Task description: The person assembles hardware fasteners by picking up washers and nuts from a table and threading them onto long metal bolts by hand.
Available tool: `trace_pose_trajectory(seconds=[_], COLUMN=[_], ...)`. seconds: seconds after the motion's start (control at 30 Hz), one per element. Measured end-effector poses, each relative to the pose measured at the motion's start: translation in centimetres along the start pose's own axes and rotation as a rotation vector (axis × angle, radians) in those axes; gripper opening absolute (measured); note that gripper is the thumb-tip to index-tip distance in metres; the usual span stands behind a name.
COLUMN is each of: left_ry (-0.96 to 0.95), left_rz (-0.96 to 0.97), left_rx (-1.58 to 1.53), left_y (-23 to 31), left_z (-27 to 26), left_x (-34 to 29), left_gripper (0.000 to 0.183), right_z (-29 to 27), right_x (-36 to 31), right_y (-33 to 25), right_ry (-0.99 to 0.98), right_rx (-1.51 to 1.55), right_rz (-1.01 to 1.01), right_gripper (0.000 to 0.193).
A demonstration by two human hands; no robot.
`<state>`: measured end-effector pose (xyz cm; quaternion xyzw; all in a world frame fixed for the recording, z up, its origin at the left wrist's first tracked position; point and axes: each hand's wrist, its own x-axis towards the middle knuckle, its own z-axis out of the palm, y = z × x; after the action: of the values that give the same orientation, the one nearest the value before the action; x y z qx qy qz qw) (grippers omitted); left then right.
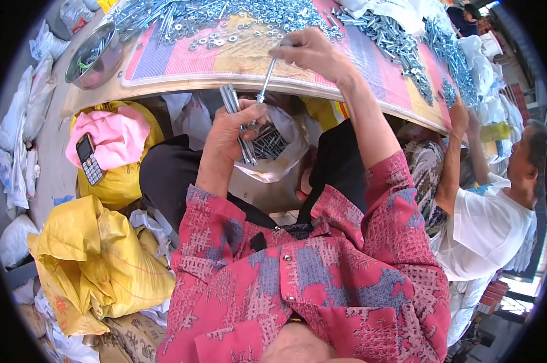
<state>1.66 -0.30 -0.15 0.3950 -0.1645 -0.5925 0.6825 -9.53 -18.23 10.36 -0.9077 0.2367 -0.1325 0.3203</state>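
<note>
My left hand (242,126) is closed round a bundle of long silvery bolts (230,97), held above the table's near edge and my lap. Above it my right hand (312,54) pinches the top of a single long bolt (268,75), which slants down toward my left thumb. A small nut or washer shows at that bolt's lower end, close to the left fingertips. Beneath my left hand, a white sack (294,154) with many bolts in it stands between my knees. Loose washers (216,39) are scattered on the striped cloth past my hands.
Heaped bolts and hardware (182,12) cover the table's far side. At the left stands a metal bowl (95,57). A phone (89,160) lies on a pink cloth (119,136) beside yellow sacks (104,260). To the right, another person (485,224) reaches toward a bolt heap.
</note>
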Motion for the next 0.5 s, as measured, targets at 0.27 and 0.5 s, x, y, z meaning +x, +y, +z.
trace_pose_trajectory(seconds=[0.27,0.5], left_ry=[0.146,0.467], left_rz=[0.214,0.278], left_rx=[-0.043,0.007], left_y=[0.5,1.3], left_z=[0.1,2.2], left_x=[-0.2,-2.7], left_gripper=[0.009,0.009], right_z=[6.8,12.8], right_x=[-2.9,-7.1], right_y=[-0.6,-9.8], right_ry=[0.738,0.568], right_rx=[-0.179,-0.257], right_rz=[-0.099,-0.607], right_gripper=[0.034,0.026])
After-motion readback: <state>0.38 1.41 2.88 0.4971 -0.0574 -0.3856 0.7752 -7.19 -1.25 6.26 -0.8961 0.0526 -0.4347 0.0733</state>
